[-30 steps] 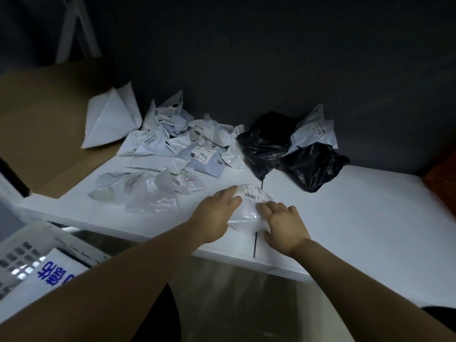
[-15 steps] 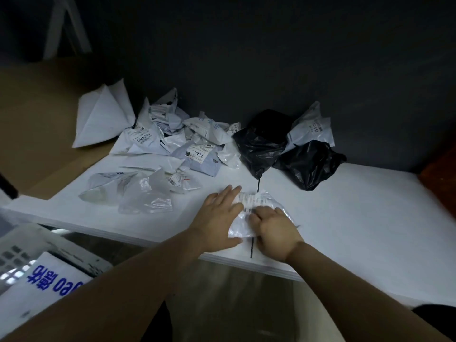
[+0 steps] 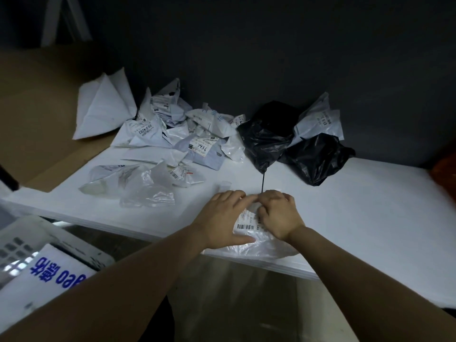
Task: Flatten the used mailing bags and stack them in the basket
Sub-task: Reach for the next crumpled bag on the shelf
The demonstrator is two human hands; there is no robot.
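Lower centre, the clear mailing bag (image 3: 256, 245) lies at the near edge of the surface (image 3: 370, 218). Our left hand (image 3: 222, 218) presses it flat, fingers spread; our right hand (image 3: 280, 215) curls its grip, pinching the film. We judge it light, limp, slippery: hold the edges.

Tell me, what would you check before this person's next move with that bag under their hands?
1. Both hands on the clear mailing bag: ok; left hand flat, right hand curled.
2. Bag flat: not ok, wrinkled near the table edge.
3. Right hand's grip: cannot tell.
4. Sight of the basket, on the person's left: ok.
5. Room left in it: cannot tell.
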